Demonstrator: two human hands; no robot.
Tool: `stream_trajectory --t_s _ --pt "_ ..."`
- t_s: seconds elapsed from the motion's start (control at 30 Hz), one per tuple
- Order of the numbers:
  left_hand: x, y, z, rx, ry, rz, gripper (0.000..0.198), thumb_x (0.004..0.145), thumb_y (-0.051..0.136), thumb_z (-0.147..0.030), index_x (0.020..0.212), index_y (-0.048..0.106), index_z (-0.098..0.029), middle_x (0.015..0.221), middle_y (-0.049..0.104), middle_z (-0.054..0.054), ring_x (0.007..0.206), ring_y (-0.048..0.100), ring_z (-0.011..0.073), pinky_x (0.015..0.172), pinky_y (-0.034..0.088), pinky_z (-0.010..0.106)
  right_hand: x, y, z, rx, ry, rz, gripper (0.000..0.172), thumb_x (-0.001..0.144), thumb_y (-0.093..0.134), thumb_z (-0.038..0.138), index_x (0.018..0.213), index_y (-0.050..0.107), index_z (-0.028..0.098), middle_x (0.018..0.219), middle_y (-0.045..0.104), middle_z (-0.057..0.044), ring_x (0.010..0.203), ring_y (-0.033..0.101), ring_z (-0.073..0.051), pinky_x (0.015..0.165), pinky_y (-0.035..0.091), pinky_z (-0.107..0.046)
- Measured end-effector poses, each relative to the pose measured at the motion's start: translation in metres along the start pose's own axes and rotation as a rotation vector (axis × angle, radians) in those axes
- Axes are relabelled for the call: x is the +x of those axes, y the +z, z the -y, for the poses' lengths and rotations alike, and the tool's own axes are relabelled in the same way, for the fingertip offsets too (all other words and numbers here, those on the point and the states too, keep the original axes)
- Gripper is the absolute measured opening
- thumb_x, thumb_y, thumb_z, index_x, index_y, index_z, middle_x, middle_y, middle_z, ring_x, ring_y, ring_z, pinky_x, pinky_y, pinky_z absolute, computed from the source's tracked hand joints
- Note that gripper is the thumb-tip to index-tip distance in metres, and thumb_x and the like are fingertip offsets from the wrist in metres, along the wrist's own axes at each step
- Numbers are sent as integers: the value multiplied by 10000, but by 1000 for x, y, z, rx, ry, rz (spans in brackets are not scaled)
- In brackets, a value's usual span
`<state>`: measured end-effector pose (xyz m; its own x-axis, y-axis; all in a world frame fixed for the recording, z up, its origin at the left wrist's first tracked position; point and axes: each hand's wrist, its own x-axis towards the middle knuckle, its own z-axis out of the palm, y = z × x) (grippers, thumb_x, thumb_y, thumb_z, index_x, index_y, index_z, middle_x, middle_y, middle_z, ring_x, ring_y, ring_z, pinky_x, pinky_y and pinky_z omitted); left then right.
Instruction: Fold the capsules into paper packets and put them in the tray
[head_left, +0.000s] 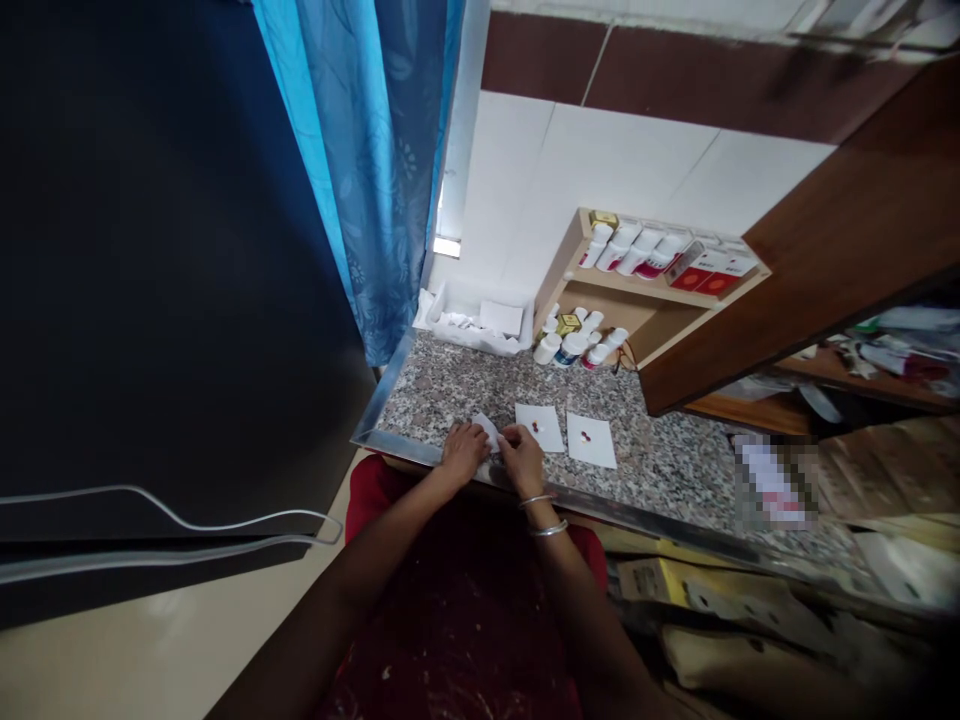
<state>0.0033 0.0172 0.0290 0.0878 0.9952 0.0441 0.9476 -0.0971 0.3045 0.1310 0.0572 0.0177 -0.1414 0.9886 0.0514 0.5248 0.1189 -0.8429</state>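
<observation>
At a counter, a person's left hand is pressing on a folded-looking paper near the metal edge, while the right hand is pinching its right side; whether the left is gripping too, the view is not showing. Just beside the right hand, a near sheet is lying flat under loose pills, with a far sheet bearing others. That closeness is risking a spill: a brushing knuckle could be dragging the near sheet, and a slackening pinch could be letting the paper spring open, dropping any hidden contents.
</observation>
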Motion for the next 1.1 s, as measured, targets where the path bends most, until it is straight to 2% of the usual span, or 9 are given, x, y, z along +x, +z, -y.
stream_trajectory --t_s 0.2,0.4,0.53,0.77,0.93,1.0,1.1 --pt "0 -5 -2 -33 -10 43 213 819 474 -236 981 597 -174 995 583 77 959 489 214 813 341 345 5 16 -4 441 216 26 264 549 642 335 729 545 168 592 567 26 541 529 -126 515 445 -254" --pt "-3 -13 0 -98 -50 48 326 809 483 -208 1134 496 -203 1059 586 65 1011 489 210 850 332 344 5 18 5 611 287 26 277 500 681 298 696 544 160 567 545 45 510 505 -102 478 450 -239" --pt "-5 -14 0 -118 -100 60 382 804 489 -193 1182 432 -205 1025 617 58 992 512 206 854 321 350 5 21 9 639 282 50 263 510 680 304 686 552 157 572 553 39 512 507 -101 479 451 -236" --pt "-6 -14 3 -128 -83 64 458 798 489 -179 1239 369 -209 1025 623 71 999 526 205 880 308 364 6 24 8 575 264 96 254 525 672 316 695 560 164 565 555 39 524 520 -112 507 461 -248" --pt "-7 -21 8 -198 -68 99 539 765 548 -223 1263 343 -203 1027 616 65 984 537 194 904 315 353 8 25 4 525 268 139 239 613 608 384 703 566 166 590 587 12 537 551 -126 545 470 -262" --pt "-6 -23 11 -223 -44 64 487 765 550 -246 1224 395 -200 1062 592 63 1001 520 185 908 323 332 8 27 1 513 248 138 248 648 570 406 711 569 166 600 595 4 558 564 -136 561 471 -269" --pt "-2 -23 12 -231 -52 43 263 790 504 -240 1045 549 -195 1036 577 57 975 513 172 872 355 295 7 27 -2 506 220 146 235 624 587 379 730 567 171 631 608 3 601 575 -146 582 471 -274"
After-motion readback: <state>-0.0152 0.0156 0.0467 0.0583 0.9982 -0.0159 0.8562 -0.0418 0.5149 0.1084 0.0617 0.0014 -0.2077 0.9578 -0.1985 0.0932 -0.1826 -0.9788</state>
